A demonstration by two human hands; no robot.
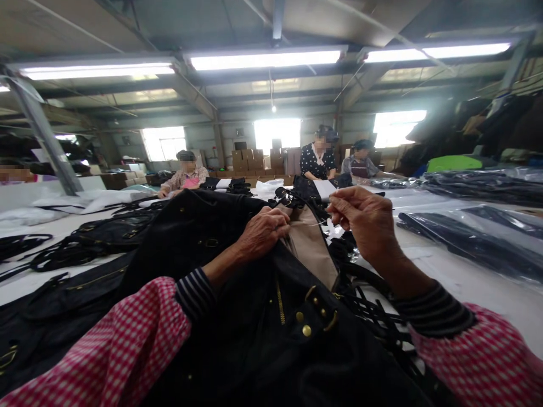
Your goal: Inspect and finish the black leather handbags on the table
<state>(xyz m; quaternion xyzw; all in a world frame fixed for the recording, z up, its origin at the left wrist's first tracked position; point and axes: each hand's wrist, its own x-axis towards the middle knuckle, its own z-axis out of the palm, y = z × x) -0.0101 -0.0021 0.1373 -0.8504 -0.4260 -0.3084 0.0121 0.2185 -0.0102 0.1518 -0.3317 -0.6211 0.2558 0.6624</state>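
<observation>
A black bag (271, 328) with gold zips and studs lies in front of me, its tan lining (311, 246) turned up. My left hand (263, 230) is closed, pinching the bag's edge beside the lining. My right hand (360, 217) is raised just to the right, fingers pinched on a thin pale thread (317, 224) that runs back toward the lining. Both arms wear pink checked sleeves over striped cuffs.
More black bags and straps (85, 243) are piled on the white table to the left. Plastic-wrapped dark goods (479, 237) lie on the right. Three other people (318, 158) work at the table's far end, with cardboard boxes (250, 161) behind them.
</observation>
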